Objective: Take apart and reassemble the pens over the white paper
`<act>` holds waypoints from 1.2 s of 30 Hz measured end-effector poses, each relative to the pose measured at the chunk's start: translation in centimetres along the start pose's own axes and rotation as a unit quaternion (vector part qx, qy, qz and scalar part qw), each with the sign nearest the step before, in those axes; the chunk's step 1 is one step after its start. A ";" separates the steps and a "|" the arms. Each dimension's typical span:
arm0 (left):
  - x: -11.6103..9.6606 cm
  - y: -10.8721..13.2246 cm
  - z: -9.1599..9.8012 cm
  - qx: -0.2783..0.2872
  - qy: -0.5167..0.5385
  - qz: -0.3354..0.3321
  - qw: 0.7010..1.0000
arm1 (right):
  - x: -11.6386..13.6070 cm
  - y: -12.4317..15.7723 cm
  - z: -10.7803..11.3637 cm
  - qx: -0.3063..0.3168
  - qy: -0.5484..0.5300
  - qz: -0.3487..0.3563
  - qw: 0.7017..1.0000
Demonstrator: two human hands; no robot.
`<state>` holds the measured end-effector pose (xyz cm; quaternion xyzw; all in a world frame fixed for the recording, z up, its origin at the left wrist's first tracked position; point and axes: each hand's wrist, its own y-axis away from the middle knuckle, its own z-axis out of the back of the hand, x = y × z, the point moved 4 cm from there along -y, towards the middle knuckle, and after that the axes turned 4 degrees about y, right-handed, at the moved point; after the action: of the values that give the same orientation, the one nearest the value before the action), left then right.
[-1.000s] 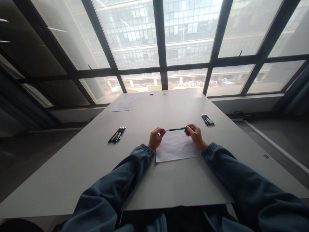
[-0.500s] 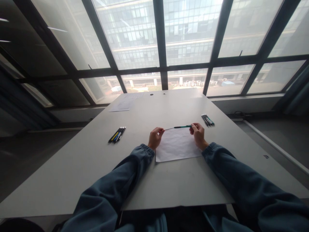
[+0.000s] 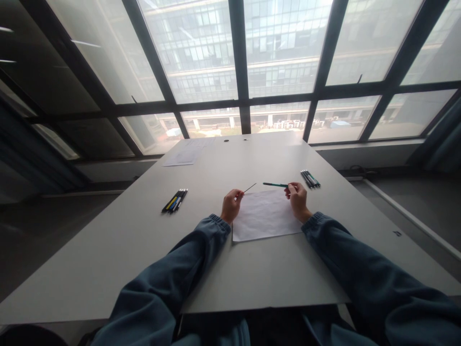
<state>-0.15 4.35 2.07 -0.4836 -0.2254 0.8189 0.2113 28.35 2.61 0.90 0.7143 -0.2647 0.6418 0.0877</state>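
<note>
At the left hand (image 3: 232, 205), a thin dark rod (image 3: 250, 187) is pinched; opposite, the right hand (image 3: 297, 199) grips a green pen (image 3: 275, 184), apart from the rod. Paper (image 3: 265, 221) lies between both hands.

Dark-framed windows (image 3: 281, 53), white table (image 3: 108, 250), grey floor (image 3: 425, 202)

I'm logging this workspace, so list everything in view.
Pen: one, green and black, in right hand
Thin rod: one, dark, in left hand
Sheet: one, white, on table between hands
Left pens: several, black, yellow, blue, table's left
Right pens: several, dark with green, table's right
Papers: count unclear, white, table's far left
Spots: two, dark, table's far edge
Small item: one, dark, table's right edge
Table: one, white, centre
Window panes: many, dark-framed, beyond table
Building: one, pale, outside
Curtains: two, blue, far sides
Sleeves: two, blue, foreground
Hands: two, bare, by sheet
</note>
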 end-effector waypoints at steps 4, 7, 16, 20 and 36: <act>-0.3 0.0 -0.2 0.019 0.005 -0.004 1.000 | -0.2 0.4 -0.6 0.045 0.033 0.021 0.998; -0.5 0.0 -0.5 0.045 0.005 -0.022 0.999 | -0.4 0.6 -1.1 0.081 0.062 0.037 0.994; -1.1 0.2 -1.1 0.109 -0.005 -0.061 0.992 | -1.3 0.5 -1.5 0.141 0.136 0.064 0.979; -1.1 0.3 -1.1 0.122 -0.002 -0.061 0.991 | -1.3 0.5 -1.4 0.137 0.193 0.091 0.967; -1.3 0.3 -1.3 0.156 -0.012 -0.030 0.987 | -0.5 0.8 -0.6 0.123 0.534 0.114 0.828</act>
<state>1.51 3.58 2.22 -0.4278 -0.1119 0.8431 0.3059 27.47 2.37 0.36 0.2291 -0.1749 0.9561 0.0525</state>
